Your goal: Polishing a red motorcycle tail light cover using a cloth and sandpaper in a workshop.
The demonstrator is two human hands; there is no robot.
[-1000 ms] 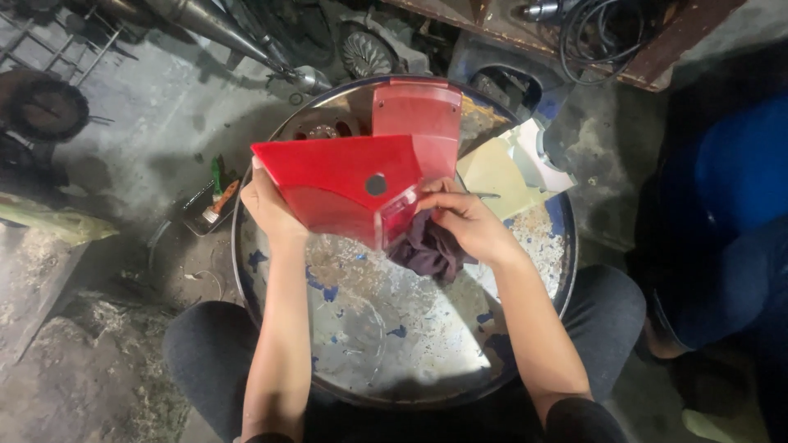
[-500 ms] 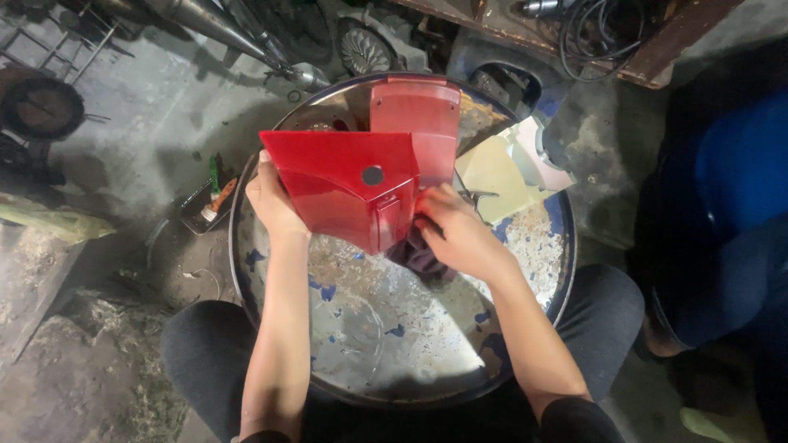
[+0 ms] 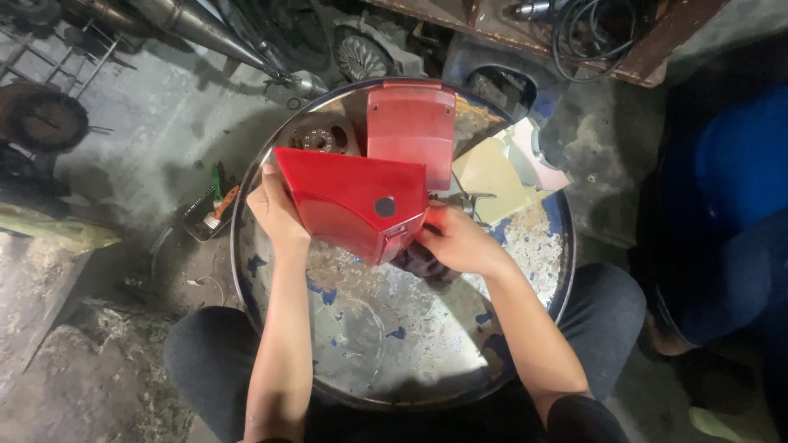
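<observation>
Dark maroon cloth (image 3: 423, 261): mostly hidden beneath the right hand (image 3: 460, 242).
Left hand (image 3: 275, 212) fingers: tucked behind the glossy red plastic panel (image 3: 349, 201).
Person in blue (image 3: 730, 205): cut off by right edge.

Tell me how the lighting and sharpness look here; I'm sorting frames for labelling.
Head view: bright glare on the round metal drum top; red panel sharp and evenly lit; left hand crisp, right hand slightly soft; right edge falls into deep shadow.
</observation>
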